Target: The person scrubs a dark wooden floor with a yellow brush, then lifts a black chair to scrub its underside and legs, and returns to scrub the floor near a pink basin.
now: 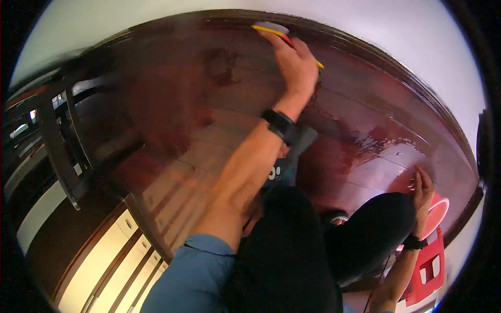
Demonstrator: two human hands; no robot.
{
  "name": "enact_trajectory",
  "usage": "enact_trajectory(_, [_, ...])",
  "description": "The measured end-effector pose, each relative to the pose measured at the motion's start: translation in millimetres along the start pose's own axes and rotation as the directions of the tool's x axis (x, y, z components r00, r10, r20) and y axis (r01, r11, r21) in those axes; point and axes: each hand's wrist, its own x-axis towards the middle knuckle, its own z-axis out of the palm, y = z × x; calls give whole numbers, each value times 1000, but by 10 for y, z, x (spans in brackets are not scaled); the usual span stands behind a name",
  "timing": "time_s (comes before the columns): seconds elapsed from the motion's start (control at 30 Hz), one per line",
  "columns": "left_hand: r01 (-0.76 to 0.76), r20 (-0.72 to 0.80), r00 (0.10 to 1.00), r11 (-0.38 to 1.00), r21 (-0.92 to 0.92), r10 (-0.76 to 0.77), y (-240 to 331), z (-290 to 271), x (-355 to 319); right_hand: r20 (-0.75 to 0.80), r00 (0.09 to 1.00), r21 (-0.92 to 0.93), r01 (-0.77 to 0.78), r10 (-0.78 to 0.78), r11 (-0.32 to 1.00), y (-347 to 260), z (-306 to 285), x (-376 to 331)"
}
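Note:
My left hand [297, 65] reaches far forward to the foot of the wall. Its fingers are closed round a brush-like tool [272, 28] with a yellow and red handle and a grey head. The grey head lies against or very close to the dark skirting board [313, 30]; exact contact is hard to tell. By my right knee hangs my right hand [424, 195], fingers loosely stretched downward with nothing seen in them. Just beside it is a pink bucket or basin [437, 214], partly hidden by the hand.
The dark red plank floor [339, 94] is wet and shiny, with water [389, 143] pooled at the right. Dark slatted furniture [57, 135] stands at the left, cream drawers [109, 266] below it. A red plastic stool [428, 268] is at the lower right. A white wall [376, 26] curves behind.

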Motion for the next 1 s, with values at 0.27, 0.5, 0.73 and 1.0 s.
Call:
enact_trajectory(0.27, [131,-97,989,966,222,-112,-818,-1267,1496,-56,996,110,-59,66,992,968,-13,27])
enact_trajectory(0.5, [-12,-68,998,998,68,17,159,-51,-14,59,994,3,95,-95,996,4,187,235])
enact_trajectory(0.73, [165,-109,985,924,346,-135,-571,-1101,1425,-23,996,145,-79,84,986,684,183,98])
enact_trajectory(1.0, [162,213,969,972,-168,-125,605,561,-722,5,998,150,61,-62,987,102,461,42])
